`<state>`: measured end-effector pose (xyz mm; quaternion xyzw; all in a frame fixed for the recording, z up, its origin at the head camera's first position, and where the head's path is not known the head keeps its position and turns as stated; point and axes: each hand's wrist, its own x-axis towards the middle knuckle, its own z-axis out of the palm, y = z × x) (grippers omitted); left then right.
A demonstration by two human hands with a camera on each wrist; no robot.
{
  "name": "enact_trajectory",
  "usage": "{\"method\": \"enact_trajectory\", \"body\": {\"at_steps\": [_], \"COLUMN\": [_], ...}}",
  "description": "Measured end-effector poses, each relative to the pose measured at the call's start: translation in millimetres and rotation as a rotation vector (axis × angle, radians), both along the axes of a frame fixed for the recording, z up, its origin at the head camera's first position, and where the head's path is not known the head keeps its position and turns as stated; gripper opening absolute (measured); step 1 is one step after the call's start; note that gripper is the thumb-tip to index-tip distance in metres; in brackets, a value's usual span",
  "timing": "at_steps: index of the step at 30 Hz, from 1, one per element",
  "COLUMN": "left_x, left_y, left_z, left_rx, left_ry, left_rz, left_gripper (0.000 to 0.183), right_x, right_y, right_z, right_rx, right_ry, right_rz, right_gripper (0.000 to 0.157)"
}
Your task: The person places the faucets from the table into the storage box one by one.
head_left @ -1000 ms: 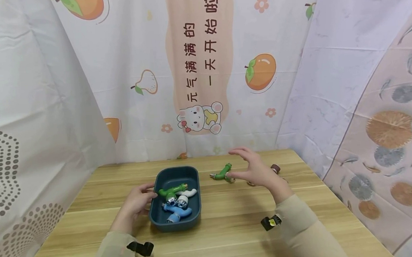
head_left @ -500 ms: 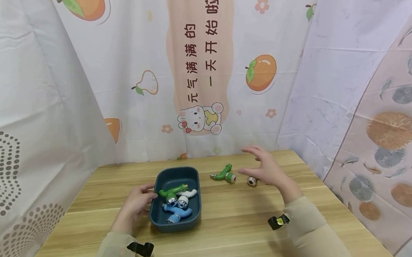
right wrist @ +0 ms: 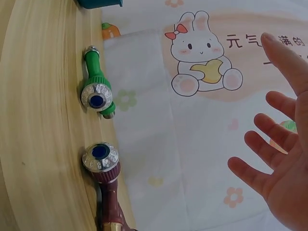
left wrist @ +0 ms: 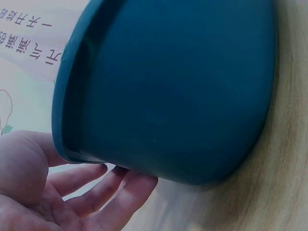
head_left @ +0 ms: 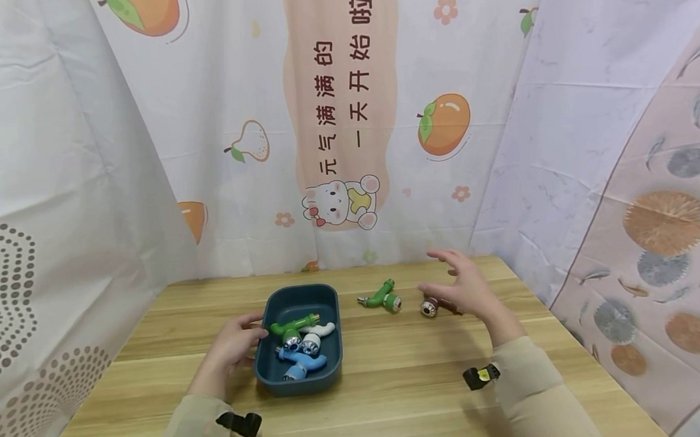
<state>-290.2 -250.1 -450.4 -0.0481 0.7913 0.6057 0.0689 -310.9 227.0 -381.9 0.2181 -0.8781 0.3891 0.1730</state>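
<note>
A dark teal plastic bin (head_left: 330, 383) stands on the table. My left hand (head_left: 237, 342) grips its left wall, thumb over the rim and fingers against the outside, as the left wrist view (left wrist: 103, 192) also shows. Inside the bin lie a green tap (head_left: 296, 324), a white tap (head_left: 311, 343) and a blue tap (head_left: 301, 362). My right hand (head_left: 465, 290) hovers over a brown tap (head_left: 445, 304), fingers spread and holding nothing; it partly hides that tap in the head view. Left of it, a second green tap (head_left: 383, 298) lies on the table.
The wooden table (head_left: 385, 403) ends at a printed curtain (head_left: 247, 205) close behind the taps. More curtains hang at left (head_left: 84, 194) and right (head_left: 645, 227). Both wrists wear small black cameras.
My right hand has moved right, from beside the green tap on the table to above the brown tap, with its fingers still apart. The left hand and the bin have not moved.
</note>
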Motion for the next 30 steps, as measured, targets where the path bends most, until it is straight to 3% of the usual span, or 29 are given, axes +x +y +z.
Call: {"method": "enact_trajectory", "body": {"at_steps": [30], "left_x": [-1.7], "left_y": [0.7], "left_z": [-1.9], "left_rx": [0.006], "left_ry": [-0.007], "left_rz": [0.014], "left_gripper": [0.053], "right_x": [-6.7], "right_y": [50.5], "right_z": [-24.4], "right_rx": [-0.105], "right_ry": [-0.085], "right_rz": [-0.176], "right_gripper": [0.08]}}
